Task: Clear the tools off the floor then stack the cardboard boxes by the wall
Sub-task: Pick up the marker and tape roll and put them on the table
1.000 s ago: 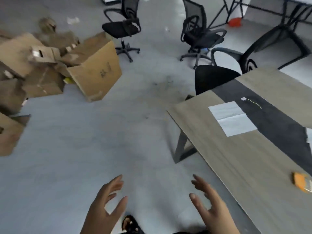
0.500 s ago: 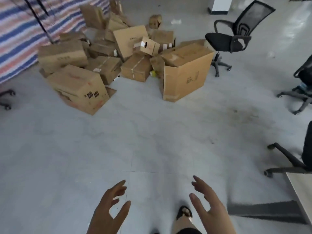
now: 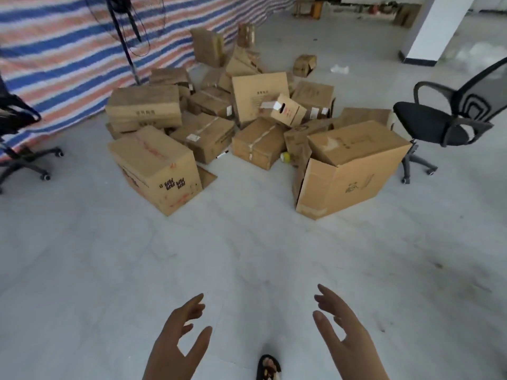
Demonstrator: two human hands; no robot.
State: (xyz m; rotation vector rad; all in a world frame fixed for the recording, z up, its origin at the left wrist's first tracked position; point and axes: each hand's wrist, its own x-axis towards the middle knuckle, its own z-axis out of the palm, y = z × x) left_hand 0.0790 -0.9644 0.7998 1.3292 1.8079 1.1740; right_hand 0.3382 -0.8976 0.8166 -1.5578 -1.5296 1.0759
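A jumbled heap of several cardboard boxes lies on the grey floor ahead, near the striped tarp wall [image 3: 60,50]. Nearest are a tilted box with red marks [image 3: 156,168] on the left and a large box with an open flap [image 3: 354,165] on the right. A small white-labelled box [image 3: 285,109] sits atop the pile. A black marker [image 3: 222,154] and a yellow roll [image 3: 286,157] lie on the floor between boxes. My left hand [image 3: 178,341] and my right hand [image 3: 343,338] are held out low, fingers spread, holding nothing, well short of the boxes.
A black office chair [image 3: 444,122] stands right of the pile, another chair [image 3: 19,133] at the left edge. A standing fan [image 3: 131,31] is against the tarp. A white pillar [image 3: 433,28] rises at the back right. My sandalled foot [image 3: 269,367] shows below.
The view has swung left, away from the table, and closer to the box pile, which now fills the middle. Both hands stay out in front, empty, in the same pose.
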